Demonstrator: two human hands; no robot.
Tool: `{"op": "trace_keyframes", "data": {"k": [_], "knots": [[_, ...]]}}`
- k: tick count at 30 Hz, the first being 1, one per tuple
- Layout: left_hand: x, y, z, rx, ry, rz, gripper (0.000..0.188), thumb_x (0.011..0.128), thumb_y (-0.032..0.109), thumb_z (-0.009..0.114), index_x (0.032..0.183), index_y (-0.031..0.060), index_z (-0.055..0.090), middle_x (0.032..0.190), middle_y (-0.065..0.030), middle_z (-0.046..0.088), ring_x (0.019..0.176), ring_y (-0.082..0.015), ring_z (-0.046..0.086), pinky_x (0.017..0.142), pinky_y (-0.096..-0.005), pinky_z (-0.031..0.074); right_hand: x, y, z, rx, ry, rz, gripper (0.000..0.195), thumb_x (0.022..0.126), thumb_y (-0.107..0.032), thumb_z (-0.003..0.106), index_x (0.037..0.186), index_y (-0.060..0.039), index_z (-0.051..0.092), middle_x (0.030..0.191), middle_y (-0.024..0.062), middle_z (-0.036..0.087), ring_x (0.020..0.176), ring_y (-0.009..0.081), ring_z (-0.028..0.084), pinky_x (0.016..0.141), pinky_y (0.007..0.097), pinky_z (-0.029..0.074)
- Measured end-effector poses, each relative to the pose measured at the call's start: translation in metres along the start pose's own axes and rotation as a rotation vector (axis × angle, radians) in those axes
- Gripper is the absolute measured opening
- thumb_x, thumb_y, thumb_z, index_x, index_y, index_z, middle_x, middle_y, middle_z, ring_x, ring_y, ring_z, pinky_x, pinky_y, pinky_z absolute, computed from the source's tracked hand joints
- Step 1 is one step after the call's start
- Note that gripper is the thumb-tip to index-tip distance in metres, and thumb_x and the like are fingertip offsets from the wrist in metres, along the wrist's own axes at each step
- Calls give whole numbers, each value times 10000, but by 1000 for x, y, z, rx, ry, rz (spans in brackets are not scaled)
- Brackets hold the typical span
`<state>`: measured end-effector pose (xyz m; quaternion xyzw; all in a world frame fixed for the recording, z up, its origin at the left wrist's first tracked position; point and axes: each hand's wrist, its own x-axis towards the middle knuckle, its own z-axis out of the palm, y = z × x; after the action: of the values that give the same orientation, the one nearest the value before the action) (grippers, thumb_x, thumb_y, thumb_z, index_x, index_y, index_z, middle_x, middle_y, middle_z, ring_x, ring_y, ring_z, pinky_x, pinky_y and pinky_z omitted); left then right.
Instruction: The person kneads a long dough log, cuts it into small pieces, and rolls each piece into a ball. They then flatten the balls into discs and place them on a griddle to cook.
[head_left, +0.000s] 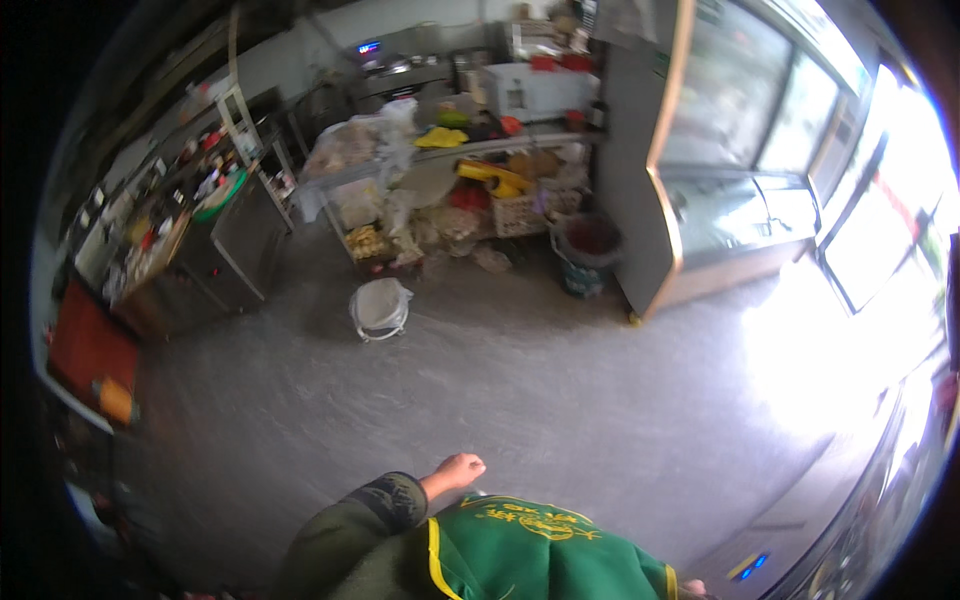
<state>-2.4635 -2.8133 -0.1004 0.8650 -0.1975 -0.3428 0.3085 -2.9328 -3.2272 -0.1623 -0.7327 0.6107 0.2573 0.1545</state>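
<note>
My left hand (459, 471) is in front of my body, with its fingers curled in. Whether anything is inside it cannot be made out; a small pale spot shows just below the wrist. Only a bit of my right hand (694, 587) appears at the bottom edge, beside the apron, and its fingers are hidden. A green apron (525, 547) with yellow trim and yellow writing covers my front. The dark sleeve (352, 525) on my left arm has a patterned cuff. Before me stretches a grey floor (480, 382).
A white bucket (381, 306) lined with plastic stands on the floor ahead. Behind it is a cluttered shelf table (431, 154) with bags and produce. A lined bin (586, 255) stands by a glass display cabinet (739, 217). Stocked counters (225, 240) line the left; bright glass doors (874, 225) are right.
</note>
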Motion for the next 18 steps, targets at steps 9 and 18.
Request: {"op": "trace_keyframes", "data": {"k": [9, 18], "knots": [[-16, -158, -168, -771, 432, -259, 206, 946, 203, 619, 966, 4, 673, 785, -63, 688, 661, -133, 630, 581, -294, 487, -92, -532, -124, -265, 174, -973, 444, 905, -464, 574, 876, -48, 726, 960, 162, 710, 892, 375, 671, 744, 472, 537], [-51, -367, -203, 599, 289, -77, 190, 820, 187, 683, 899, 14, 691, 809, -89, 692, 703, -233, 667, 600, -382, 518, -194, -868, -83, -387, -103, -1277, 452, 933, -503, 562, 1050, -92, 709, 1057, 131, 697, 1008, 319, 651, 816, 463, 527]]}}
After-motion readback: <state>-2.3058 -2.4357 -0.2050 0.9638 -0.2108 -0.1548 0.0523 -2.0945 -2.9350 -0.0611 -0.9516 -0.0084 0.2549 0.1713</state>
